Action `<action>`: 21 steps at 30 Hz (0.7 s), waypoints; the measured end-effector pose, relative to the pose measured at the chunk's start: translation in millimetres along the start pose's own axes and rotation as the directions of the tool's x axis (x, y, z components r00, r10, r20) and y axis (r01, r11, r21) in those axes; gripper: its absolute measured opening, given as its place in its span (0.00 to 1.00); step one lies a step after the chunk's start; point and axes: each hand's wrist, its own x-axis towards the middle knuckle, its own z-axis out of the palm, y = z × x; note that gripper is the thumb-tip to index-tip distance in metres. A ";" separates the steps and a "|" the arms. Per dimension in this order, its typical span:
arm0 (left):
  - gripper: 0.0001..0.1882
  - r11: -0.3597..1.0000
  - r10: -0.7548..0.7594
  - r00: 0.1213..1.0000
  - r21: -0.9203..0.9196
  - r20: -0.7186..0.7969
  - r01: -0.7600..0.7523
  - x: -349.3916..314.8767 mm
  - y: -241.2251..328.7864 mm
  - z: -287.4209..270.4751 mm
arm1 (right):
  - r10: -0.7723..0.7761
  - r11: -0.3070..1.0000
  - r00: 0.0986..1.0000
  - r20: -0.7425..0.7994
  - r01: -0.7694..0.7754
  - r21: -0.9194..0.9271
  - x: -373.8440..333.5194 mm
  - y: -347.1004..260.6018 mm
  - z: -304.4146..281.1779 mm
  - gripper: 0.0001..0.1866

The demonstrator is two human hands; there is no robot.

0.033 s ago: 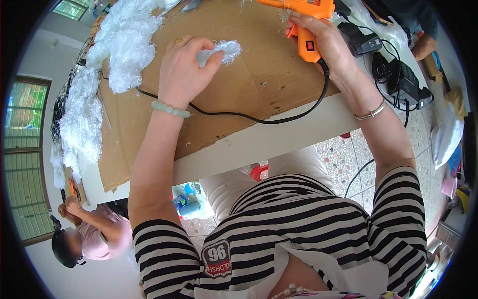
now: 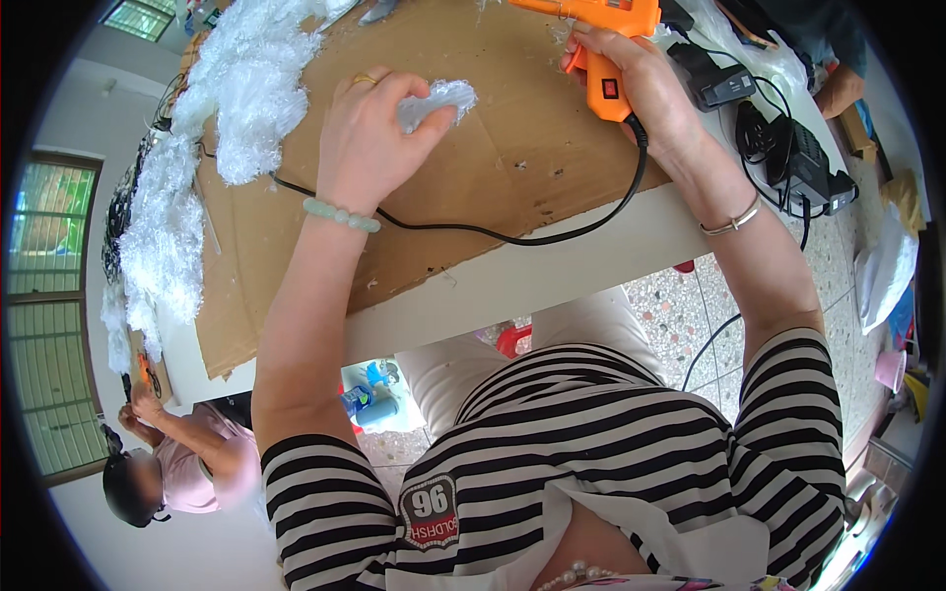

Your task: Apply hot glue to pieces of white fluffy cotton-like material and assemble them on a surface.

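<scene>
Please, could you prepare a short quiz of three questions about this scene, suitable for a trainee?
1. Which tool does the right hand hold?
2. True or false: the beaded bracelet is on the right wrist.
3. Fill in the colour: the thumb of the left hand is at a small ____ tinsel piece over the brown cardboard.

Key:
1. An orange glue gun.
2. False: the pale green beaded bracelet is on the left wrist.
3. White.

Cardboard (image 2: 532, 138) offers room beyond the crossing black cable (image 2: 532, 241).
</scene>
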 end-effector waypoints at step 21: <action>0.04 0.983 -0.108 0.994 0.152 0.018 0.104 2.0 12.1 20.9 | -0.027 0.999 0.999 0.034 0.028 -0.015 11.0 14.8 -4.9 0.12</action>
